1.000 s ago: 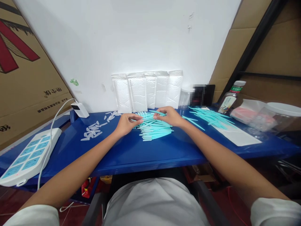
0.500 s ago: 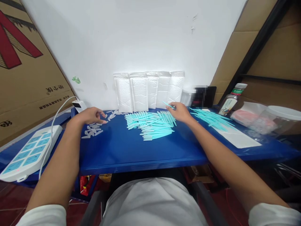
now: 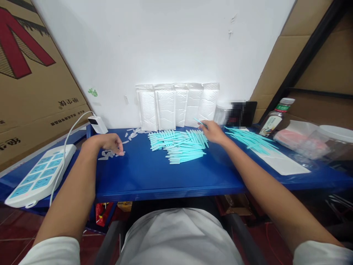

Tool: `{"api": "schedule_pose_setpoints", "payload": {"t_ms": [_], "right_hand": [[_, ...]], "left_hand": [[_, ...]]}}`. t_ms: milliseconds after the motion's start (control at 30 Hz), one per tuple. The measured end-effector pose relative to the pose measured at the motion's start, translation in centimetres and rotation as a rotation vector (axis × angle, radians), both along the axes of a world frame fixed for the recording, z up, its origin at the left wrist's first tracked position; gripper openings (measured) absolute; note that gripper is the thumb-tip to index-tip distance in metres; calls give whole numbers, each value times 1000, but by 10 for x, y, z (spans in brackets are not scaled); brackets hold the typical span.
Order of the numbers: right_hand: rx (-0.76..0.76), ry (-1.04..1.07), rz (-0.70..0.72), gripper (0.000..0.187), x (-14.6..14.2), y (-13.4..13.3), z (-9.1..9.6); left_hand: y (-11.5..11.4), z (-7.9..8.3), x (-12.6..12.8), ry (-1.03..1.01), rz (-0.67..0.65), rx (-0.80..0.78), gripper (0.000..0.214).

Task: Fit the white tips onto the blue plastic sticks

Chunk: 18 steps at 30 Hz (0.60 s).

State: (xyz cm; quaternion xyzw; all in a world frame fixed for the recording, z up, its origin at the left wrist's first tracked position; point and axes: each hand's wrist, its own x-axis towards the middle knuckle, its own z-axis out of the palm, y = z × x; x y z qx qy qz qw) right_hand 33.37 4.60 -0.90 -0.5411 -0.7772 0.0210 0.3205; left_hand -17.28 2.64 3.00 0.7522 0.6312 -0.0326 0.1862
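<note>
While one teal stick [image 3: 199, 122] is pinched between thumb and fingertips of the right hand [image 3: 214, 132], it is held tilted just above the far right edge of the big stick pile [image 3: 179, 146], at the back of the blue table [image 3: 165, 180]. Right arm is stretched forward, with the hand kept low near the table surface. Left hand [image 3: 110, 142] is set palm-down over the clear caps [image 3: 106, 155] on the left side, fingers curled down and bunched together on them; whether a cap is pinched cannot be told. Left forearm is angled out to the left, well apart from the right one. A second spread of sticks [image 3: 249, 140] is laid right of the right hand, partly on a white sheet [image 3: 281, 163]. White padded mailers [image 3: 176, 106] are leaned on the wall behind the pile. A power strip [image 3: 38, 175] is laid far left, a bottle [image 3: 273, 117] far right.
</note>
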Motion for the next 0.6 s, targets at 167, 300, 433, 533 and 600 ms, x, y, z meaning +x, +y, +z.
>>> {"api": "schedule_pose_setpoints", "payload": {"t_ms": [167, 300, 433, 533, 600], "right_hand": [[-70, 89, 219, 41, -7, -8, 2], [-140, 105, 342, 55, -16, -20, 8], [-239, 189, 455, 58, -28, -35, 16], [-260, 247, 519, 51, -36, -43, 19], [-279, 294, 527, 45, -41, -47, 18]], "left_hand": [[-1, 0, 41, -193, -189, 10, 46], [-8, -7, 79, -544, -285, 13, 43], [-15, -19, 115, -805, -251, 90, 47], [-19, -28, 137, -907, -249, 191, 50], [-21, -32, 147, -927, -247, 223, 49]]}}
